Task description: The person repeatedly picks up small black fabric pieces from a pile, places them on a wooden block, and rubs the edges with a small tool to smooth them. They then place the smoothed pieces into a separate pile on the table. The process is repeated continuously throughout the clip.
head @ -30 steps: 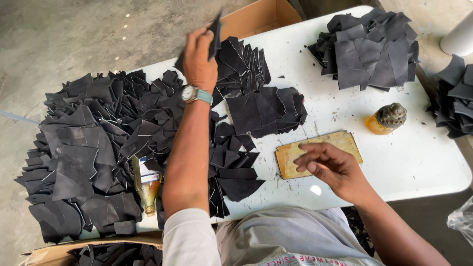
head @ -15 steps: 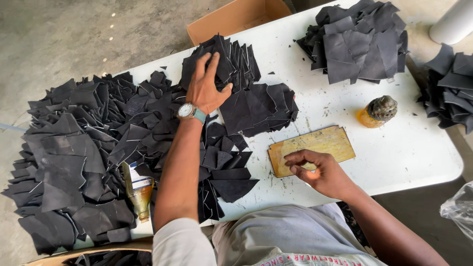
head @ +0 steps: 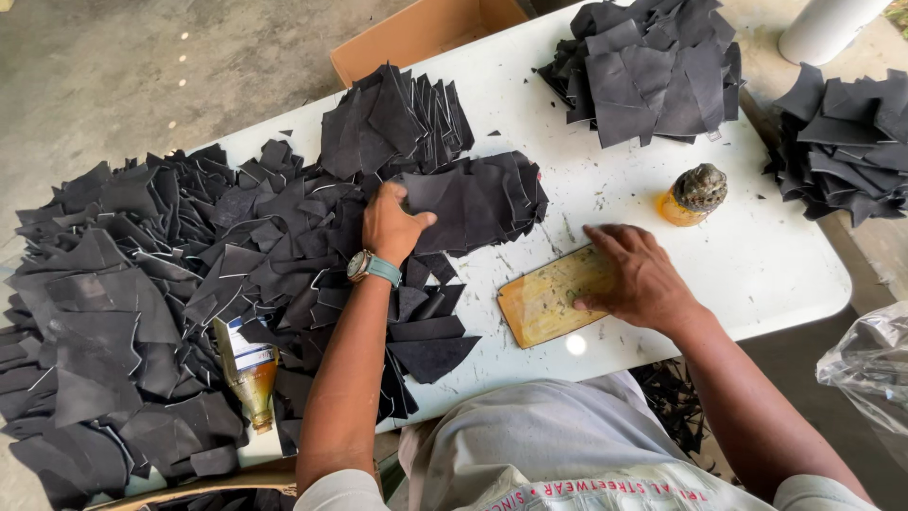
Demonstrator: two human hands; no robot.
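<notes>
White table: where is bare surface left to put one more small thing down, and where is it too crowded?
The white table is bare right of the yellow board, below the small jar, up to the rounded corner. A narrower strip runs between the far stack of black pieces and the middle stack. The left half is buried under black pieces, around the left hand and the bottle.
</notes>
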